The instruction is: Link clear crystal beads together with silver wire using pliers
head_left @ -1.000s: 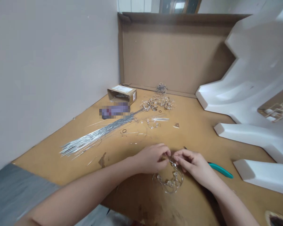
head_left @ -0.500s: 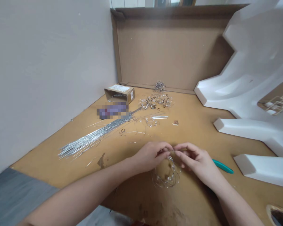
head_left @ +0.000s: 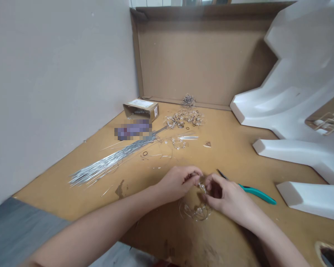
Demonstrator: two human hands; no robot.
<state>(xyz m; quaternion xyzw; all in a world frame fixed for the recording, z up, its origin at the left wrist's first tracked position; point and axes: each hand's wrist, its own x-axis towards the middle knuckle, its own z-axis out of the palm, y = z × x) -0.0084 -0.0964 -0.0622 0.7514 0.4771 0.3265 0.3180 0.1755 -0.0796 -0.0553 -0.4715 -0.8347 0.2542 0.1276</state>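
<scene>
My left hand and my right hand meet over the brown board, fingertips pinched together on a looped strand of wire with clear beads. The top of the strand is held between both hands; the rest hangs in a loop onto the board below them. Teal-handled pliers lie just right of my right hand, their tip now showing beside my knuckles.
A bundle of thin silver wires lies to the left. A small cardboard box and a heap of beads and rings sit farther back. White foam blocks line the right side. Cardboard wall behind.
My right hand has drawn slightly back toward me, uncovering the tip of the pliers. Both hands stay pinched on the beaded strand, which hangs a little lower.
</scene>
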